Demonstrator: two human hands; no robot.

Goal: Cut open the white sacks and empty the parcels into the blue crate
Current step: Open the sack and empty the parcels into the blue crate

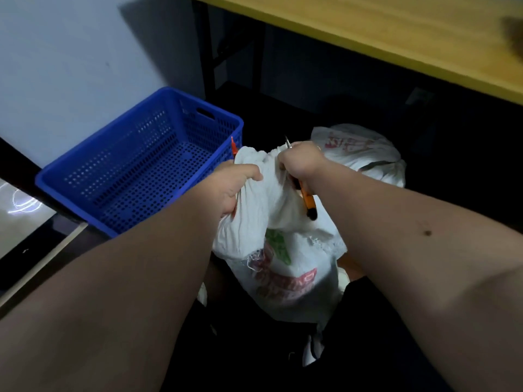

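A white woven sack (pixel 285 267) with red and green print stands on the dark floor in front of me. My left hand (pixel 235 188) grips its bunched neck, where a red tie (pixel 233 147) sticks up. My right hand (pixel 301 162) is closed around an orange utility knife (pixel 307 202), blade tip pointing up beside the sack's gathered top. The blue perforated crate (pixel 141 171) sits just left of the sack and holds nothing. A second white sack (pixel 359 154) lies behind the first, to the right.
A yellow wooden tabletop (pixel 396 32) on black legs overhangs the back right. A pale wall stands behind the crate. A dark glossy panel (pixel 25 227) with a metal edge lies at the far left.
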